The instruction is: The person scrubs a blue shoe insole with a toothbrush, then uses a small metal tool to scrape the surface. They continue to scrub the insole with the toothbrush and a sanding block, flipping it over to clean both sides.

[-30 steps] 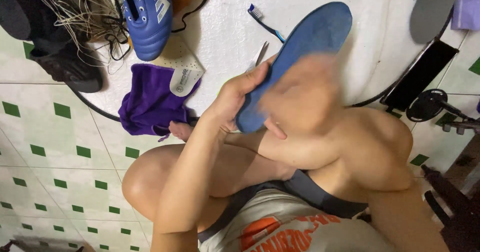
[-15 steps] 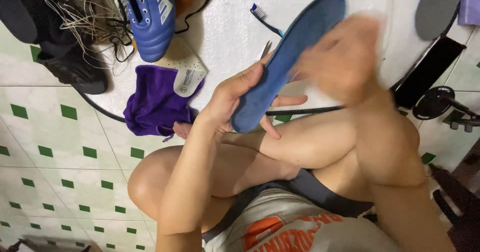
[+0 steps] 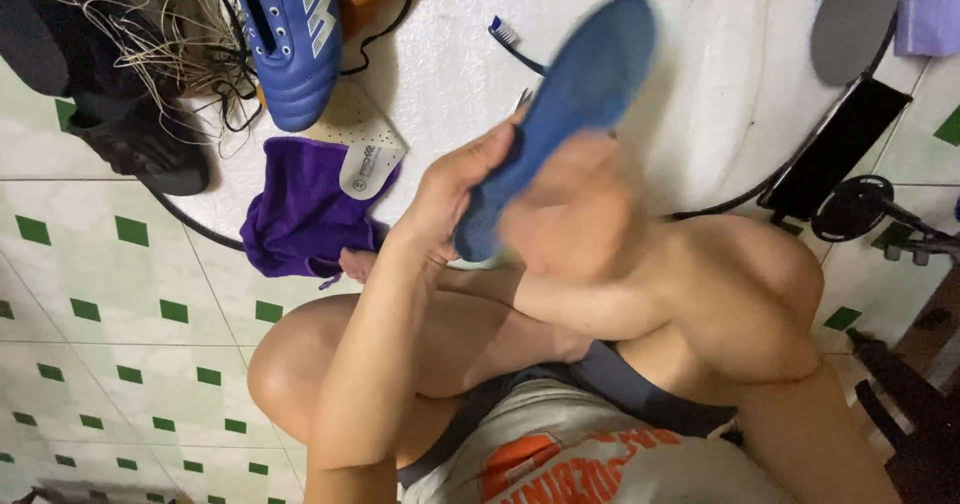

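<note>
Insole point(image 3: 575, 94), blue, held up in front of me over the white round mat point(image 3: 700, 114) on the tiled floor. Long axis runs from lower left at my left hand point(image 3: 465, 189) up to the right, toe end highest. Left hand curled around the heel end, thumb on the near edge. My right hand point(image 3: 570, 214) sits just below the insole's middle, blurred; cannot tell how far open. Surface plain, smooth, slightly curved.

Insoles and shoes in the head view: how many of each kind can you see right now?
Insoles: 3 (blue insole in the left hand, white insole, grey insole)
Shoes: 2 (blue shoe, black shoe)
Total: 5
</note>
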